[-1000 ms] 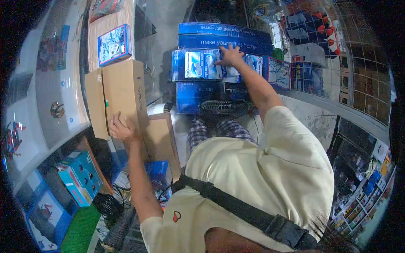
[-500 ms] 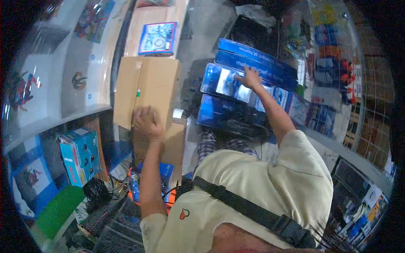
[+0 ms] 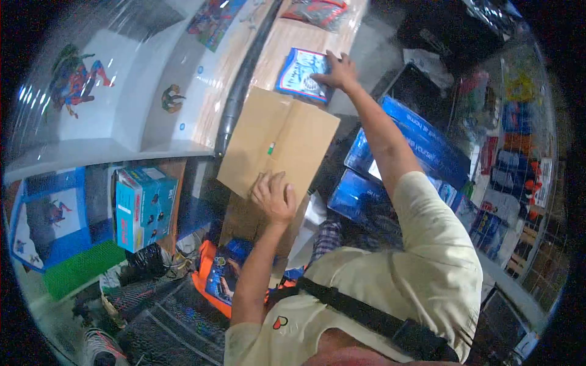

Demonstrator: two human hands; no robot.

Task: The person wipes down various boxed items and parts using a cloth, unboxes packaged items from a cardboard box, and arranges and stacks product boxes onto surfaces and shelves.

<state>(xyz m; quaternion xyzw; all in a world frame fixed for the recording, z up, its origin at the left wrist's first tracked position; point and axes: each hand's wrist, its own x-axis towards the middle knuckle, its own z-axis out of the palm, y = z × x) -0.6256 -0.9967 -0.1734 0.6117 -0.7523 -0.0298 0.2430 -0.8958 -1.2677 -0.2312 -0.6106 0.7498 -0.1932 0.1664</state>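
My left hand (image 3: 273, 196) rests with spread fingers on the near part of a closed brown cardboard box (image 3: 287, 140). Just beyond that box, a blue and white picture box (image 3: 302, 74) lies on the wooden surface (image 3: 262, 60). My right hand (image 3: 337, 72) is at its right side, thumb over the top and the other fingers apart near its far right corner; whether it grips the box cannot be made out. Under my right forearm stand long blue boxes (image 3: 427, 141) with white lettering.
A teal box (image 3: 146, 207) stands at the left beside a green mat (image 3: 85, 265). White shelving (image 3: 116, 146) with figure pictures fills the left. An orange-edged item (image 3: 210, 277) lies below my left arm. Packed goods (image 3: 510, 171) hang behind a grid at the right.
My right hand has left the long blue boxes and moved left to the picture box. The view has turned, so the scene sits further right. My left hand stays on the cardboard box.
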